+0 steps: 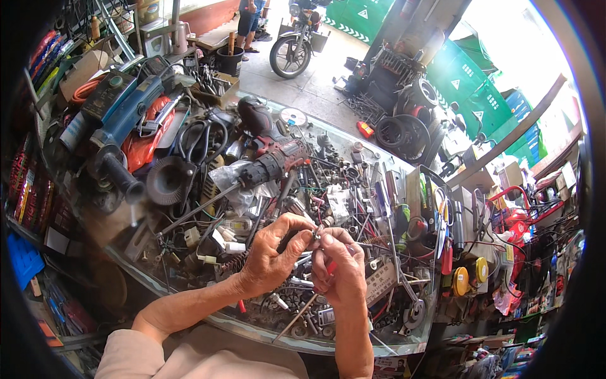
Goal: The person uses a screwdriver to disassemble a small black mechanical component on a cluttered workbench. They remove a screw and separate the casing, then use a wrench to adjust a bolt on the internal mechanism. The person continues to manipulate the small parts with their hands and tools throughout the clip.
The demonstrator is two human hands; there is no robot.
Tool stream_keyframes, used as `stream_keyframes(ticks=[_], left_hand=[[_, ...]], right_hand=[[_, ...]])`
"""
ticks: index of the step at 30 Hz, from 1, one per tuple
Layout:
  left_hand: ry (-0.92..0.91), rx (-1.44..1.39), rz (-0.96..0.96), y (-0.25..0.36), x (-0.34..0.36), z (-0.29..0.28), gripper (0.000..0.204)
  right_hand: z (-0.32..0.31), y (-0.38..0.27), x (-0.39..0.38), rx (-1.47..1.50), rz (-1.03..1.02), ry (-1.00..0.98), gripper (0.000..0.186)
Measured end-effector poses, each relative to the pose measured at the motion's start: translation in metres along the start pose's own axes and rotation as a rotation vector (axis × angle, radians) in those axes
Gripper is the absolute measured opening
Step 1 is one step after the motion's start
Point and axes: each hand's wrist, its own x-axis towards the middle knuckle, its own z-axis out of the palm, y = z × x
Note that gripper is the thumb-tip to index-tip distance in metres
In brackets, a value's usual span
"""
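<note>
Both hands meet above the middle of a cluttered glass-topped counter. My left hand (274, 249) is closed, its thumb and forefinger pinching at a tiny metal piece (317, 235), too small to name. From the other side the fingertips of my right hand (341, 258) press on the same piece. Something red (331, 267) shows between the curled fingers of the right hand; its kind is hidden. Below that hand a thin rod (295, 320) slants down over the parts; I cannot tell whether it is held. Behind the hands lies a red and black cordless drill (273, 158) with a long bit.
A blue angle grinder (129, 114), large black-handled shears (202, 136) and a wire wheel (169, 181) crowd the left. Loose screws, wires and springs cover the counter. Scissors (443, 224) and yellow tape rolls (461, 281) are at right. Beyond stand a motorcycle (291, 54) and a person (248, 22).
</note>
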Motion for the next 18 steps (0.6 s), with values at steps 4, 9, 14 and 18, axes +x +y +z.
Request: stream_keyframes(ticks=[4, 9, 14, 18], left_hand=[[0.013, 0.017, 0.095, -0.0034, 0.0015, 0.0013, 0.012], [0.022, 0.153, 0.247, -0.0063, 0.0042, 0.0000, 0.012], [0.041, 0.134, 0.194, -0.0059, 0.0025, 0.0005, 0.011], [0.034, 0.118, 0.133, -0.0009, 0.0036, -0.0011, 0.010]], right_hand=[[-0.0025, 0.0046, 0.0012, 0.049, -0.005, 0.044, 0.013], [0.0003, 0.0028, -0.0005, -0.025, -0.053, 0.083, 0.014], [0.0003, 0.0023, -0.0007, -0.041, -0.041, 0.077, 0.015], [-0.0009, 0.0011, 0.0006, -0.048, 0.042, 0.064, 0.016]])
